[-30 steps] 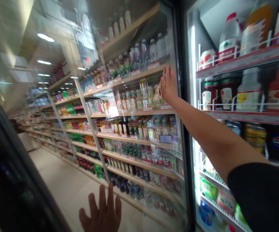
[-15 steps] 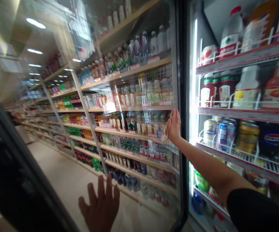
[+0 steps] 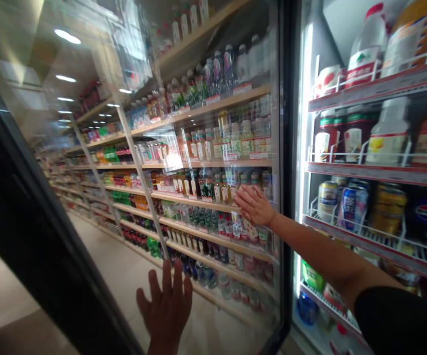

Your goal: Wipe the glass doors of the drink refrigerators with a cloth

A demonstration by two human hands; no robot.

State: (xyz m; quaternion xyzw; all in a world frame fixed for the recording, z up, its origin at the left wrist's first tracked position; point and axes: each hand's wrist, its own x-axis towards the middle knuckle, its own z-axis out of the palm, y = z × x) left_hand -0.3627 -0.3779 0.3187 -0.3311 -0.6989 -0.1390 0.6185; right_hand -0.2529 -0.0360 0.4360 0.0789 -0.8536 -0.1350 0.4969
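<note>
My right hand (image 3: 254, 206) lies with its fingers stretched toward the left over the glass door (image 3: 213, 308) of a drinks fridge. Under its palm it holds a pale, patterned cloth (image 3: 250, 230) against the glass; only the cloth's lower part shows. Lower down, my left hand (image 3: 169, 301) is raised in front of the glass with its fingers spread and nothing in it. Whether its palm touches the pane cannot be made out. The door stands open, its dark frame (image 3: 286, 197) upright beside the fridge's lit inside.
Fridge shelves (image 3: 376, 172) on the right carry bottles and cans behind white wire guards. Through the glass show long wooden shelves (image 3: 213, 164) of bottled drinks and a pale aisle floor (image 3: 106, 259). The door's other dark edge (image 3: 24, 197) slants across the left.
My right hand has slid left and down across the glass with the cloth, away from the door frame. My left hand stays spread, a little farther right in view. The view has shifted slightly.
</note>
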